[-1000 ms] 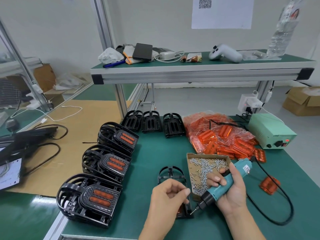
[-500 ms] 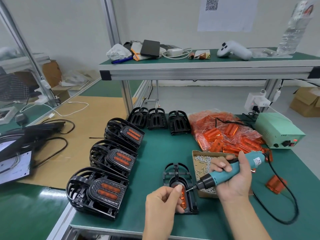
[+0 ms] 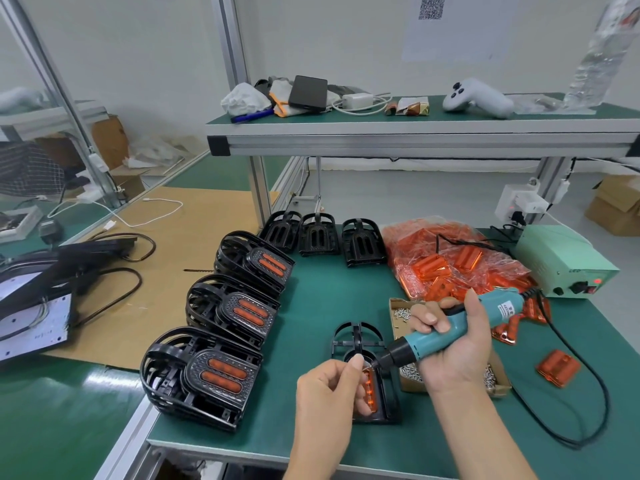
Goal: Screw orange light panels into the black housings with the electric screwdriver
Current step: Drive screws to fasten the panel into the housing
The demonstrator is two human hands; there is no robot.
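- The right hand (image 3: 457,344) grips a teal screwdriver (image 3: 460,329), its tip angled down-left to a black housing (image 3: 360,344) on the green bench (image 3: 311,323).
- The left hand (image 3: 329,393), fingers curled, pinches something small at the tip; what it is cannot be told.
- An orange panel (image 3: 369,386) sits in the housing, just beside the left fingers.
- A screw box (image 3: 408,372) lies under the right hand.
- Beyond that hand: a bag of panels (image 3: 446,261).
- Left of both hands: three finished housings (image 3: 207,375) in a row.
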